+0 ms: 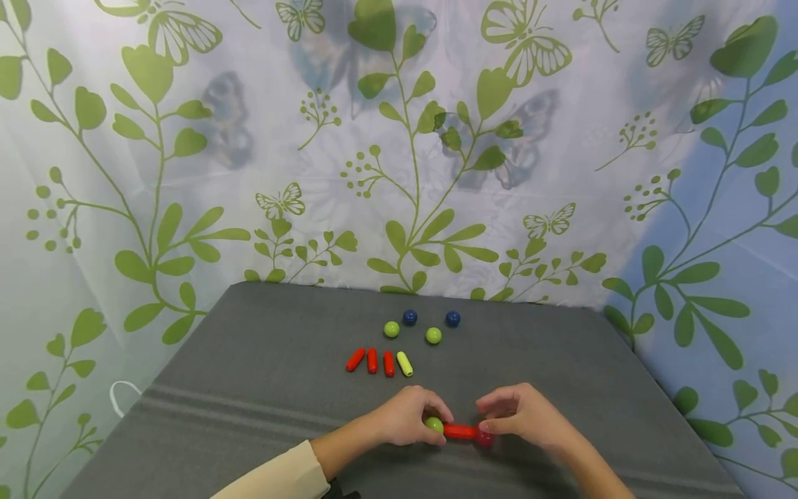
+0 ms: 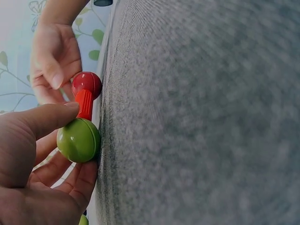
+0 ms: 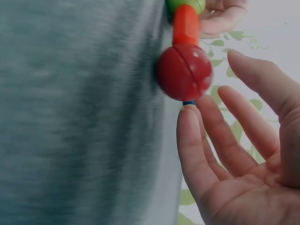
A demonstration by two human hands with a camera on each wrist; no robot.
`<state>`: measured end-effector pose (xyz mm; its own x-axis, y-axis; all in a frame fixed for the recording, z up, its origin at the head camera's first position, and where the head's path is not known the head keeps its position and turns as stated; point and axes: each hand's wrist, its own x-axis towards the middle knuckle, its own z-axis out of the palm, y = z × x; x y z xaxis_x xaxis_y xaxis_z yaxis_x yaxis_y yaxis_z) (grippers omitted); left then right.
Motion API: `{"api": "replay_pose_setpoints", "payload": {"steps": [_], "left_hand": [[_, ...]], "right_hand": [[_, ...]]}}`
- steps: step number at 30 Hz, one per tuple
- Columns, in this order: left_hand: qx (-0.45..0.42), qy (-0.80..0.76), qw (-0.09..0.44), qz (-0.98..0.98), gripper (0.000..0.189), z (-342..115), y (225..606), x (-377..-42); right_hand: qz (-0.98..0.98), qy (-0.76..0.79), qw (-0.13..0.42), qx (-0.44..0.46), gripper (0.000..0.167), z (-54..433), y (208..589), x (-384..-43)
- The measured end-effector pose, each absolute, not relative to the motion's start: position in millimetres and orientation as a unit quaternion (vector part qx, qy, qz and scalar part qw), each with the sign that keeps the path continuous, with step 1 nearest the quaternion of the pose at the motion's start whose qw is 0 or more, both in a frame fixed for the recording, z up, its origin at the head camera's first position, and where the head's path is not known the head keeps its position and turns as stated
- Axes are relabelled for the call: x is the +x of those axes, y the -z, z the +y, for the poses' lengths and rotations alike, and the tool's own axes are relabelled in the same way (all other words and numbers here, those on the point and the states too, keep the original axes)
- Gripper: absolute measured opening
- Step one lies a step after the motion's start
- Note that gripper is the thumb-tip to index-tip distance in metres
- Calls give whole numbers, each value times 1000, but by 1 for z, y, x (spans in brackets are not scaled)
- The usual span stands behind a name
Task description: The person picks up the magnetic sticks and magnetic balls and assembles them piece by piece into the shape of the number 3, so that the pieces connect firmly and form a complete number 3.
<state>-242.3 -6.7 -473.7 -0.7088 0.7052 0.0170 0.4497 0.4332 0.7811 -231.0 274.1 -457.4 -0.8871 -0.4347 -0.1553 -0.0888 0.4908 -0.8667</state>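
A red rod (image 1: 460,432) joins a green ball (image 2: 77,140) to a darker red ball (image 3: 184,72), lying in one line close over the grey cloth at the front. My left hand (image 1: 410,417) holds the green ball, thumb on its upper side and fingers curled round behind it. At the other end, my right hand (image 1: 526,418) is around the red ball with its fingers spread. In the right wrist view the thumb stands apart from that ball, and the fingertips (image 3: 188,115) are close below it.
Further back on the grey table (image 1: 280,353) lie three red rods (image 1: 372,360) and a yellow-green rod (image 1: 404,364) in a row. Behind them are two green balls (image 1: 433,335) and two dark blue balls (image 1: 409,317). A leaf-patterned curtain (image 1: 349,159) hangs along the back edge.
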Motion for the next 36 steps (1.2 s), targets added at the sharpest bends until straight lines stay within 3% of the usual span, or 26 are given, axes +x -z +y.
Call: {"api": "replay_pose_setpoints", "payload": {"steps": [7,20,28,36], "left_hand": [[367,-377,156,836,22,-7,475,-247],[350,-396,166,833,18,2,476,-246],[326,-405,174,836,17,3,476,-246],[345,-410,164,828,15,3,478,-247]], "right_hand": [[866,453,114,-180,40,261,436,-254],[903,360,47,-229,24,235,428,-322],[906,333,55,-254,31,219,424,-348],[899,311,107,-290,33,197,433,-362]]}}
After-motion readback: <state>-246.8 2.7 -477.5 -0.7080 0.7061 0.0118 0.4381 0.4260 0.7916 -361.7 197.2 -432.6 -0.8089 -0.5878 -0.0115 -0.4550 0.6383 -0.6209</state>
